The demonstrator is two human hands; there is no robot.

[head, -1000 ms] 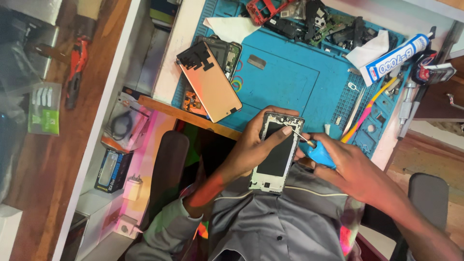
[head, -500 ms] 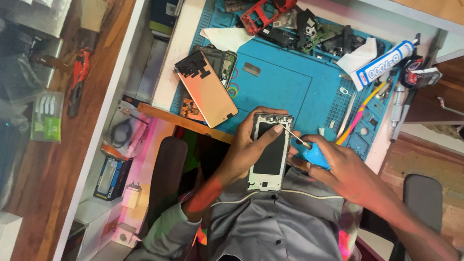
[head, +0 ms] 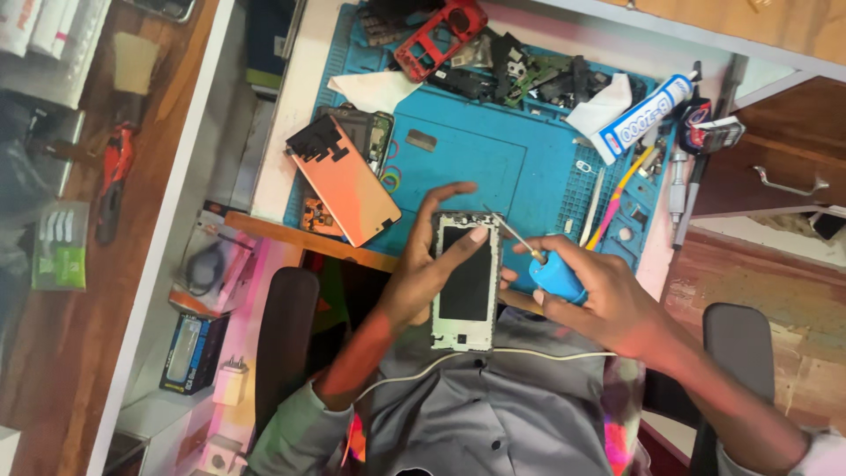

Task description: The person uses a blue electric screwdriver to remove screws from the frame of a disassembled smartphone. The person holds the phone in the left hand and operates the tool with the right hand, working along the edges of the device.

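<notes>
white-and-blue glue tube on mat's right, dark boxed package on lower-left shelf

the left hand grips a white-framed phone chassis with a dark rectangular middle, thumb across its upper face. the right hand is closed round a blue-handled screwdriver, its thin metal tip touching the chassis's top right corner. behind them lies a blue rubber work mat, where an orange phone back panel rests at the left edge. a white glue tube with blue print lies at the mat's right, and a red plastic phone frame sits at the top.
</notes>
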